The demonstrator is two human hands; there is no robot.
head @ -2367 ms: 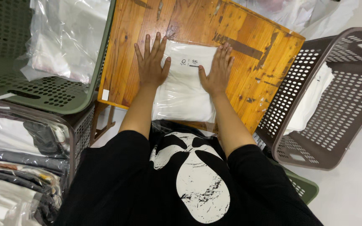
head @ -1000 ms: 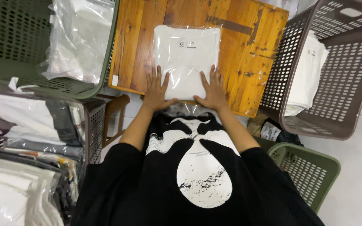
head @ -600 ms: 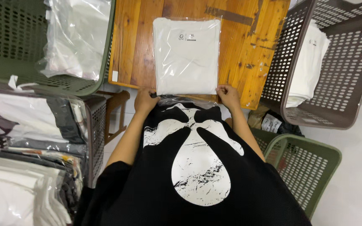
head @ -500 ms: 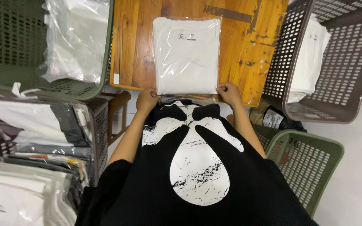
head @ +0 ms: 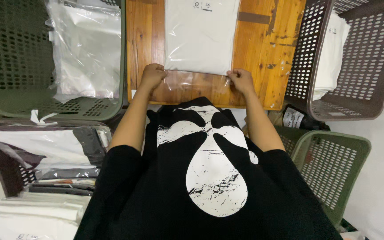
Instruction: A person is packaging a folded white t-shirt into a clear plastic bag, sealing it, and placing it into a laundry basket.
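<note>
Nearby, green basket (head: 5, 95), brown basket (head: 378, 58) — wooden table (head: 263, 53).

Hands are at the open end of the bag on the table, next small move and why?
Probably fold the loose clear flap up over the folded white garment. The left hand and right hand each pinch a near corner of the clear bag, the garment sits fully inside, and the empty flap lies flat on the wooden table, apparently not yet closed.
</note>
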